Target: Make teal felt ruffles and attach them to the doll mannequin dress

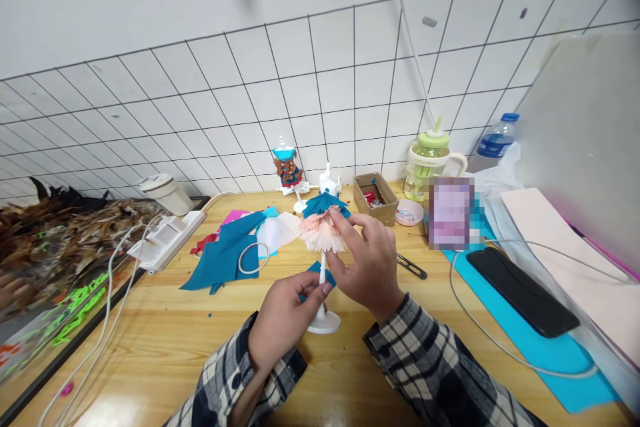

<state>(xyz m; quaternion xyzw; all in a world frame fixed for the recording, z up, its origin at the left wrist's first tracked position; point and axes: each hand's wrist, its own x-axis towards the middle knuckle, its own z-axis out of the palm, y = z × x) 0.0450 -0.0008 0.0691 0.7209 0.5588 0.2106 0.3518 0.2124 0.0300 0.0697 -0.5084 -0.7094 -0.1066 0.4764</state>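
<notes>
Left hand [285, 315] grips the stand [323, 269]; right hand [369, 261] touches the skirt [318, 235], grip unclear. A box [379, 215] holds half-hidden scraps [371, 199].

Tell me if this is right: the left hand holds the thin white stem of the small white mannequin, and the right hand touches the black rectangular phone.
One part is wrong: in the head view, the right hand touches the ruffled pale-pink skirt, not the black rectangular phone. The left hand does hold the thin white stem of the small white mannequin.
</notes>
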